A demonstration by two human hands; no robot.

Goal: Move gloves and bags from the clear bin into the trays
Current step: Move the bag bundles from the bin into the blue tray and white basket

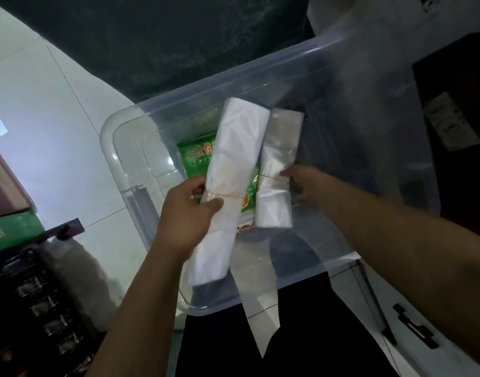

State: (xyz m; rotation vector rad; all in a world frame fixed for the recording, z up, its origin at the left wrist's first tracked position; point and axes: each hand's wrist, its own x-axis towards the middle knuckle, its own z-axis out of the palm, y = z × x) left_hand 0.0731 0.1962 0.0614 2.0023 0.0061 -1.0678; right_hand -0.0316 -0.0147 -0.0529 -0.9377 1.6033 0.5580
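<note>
A large clear plastic bin [119, 164] stands on the pale floor in front of me. My left hand [185, 213] grips a long white bundle of bags [230, 170], tied with a rubber band, over the bin. My right hand [301, 178] holds a shorter, more see-through bundle of bags [278, 170], also banded, just right of the first. Under both bundles a green printed packet [195, 156] lies on the bin's floor. No tray is clearly in view.
Dark stacked crates or racks [37, 300] sit at the lower left, with green and maroon boxes [7, 213] above them. A dark cabinet with a label [451, 121] stands at the right. A dark mat [179, 36] lies beyond the bin.
</note>
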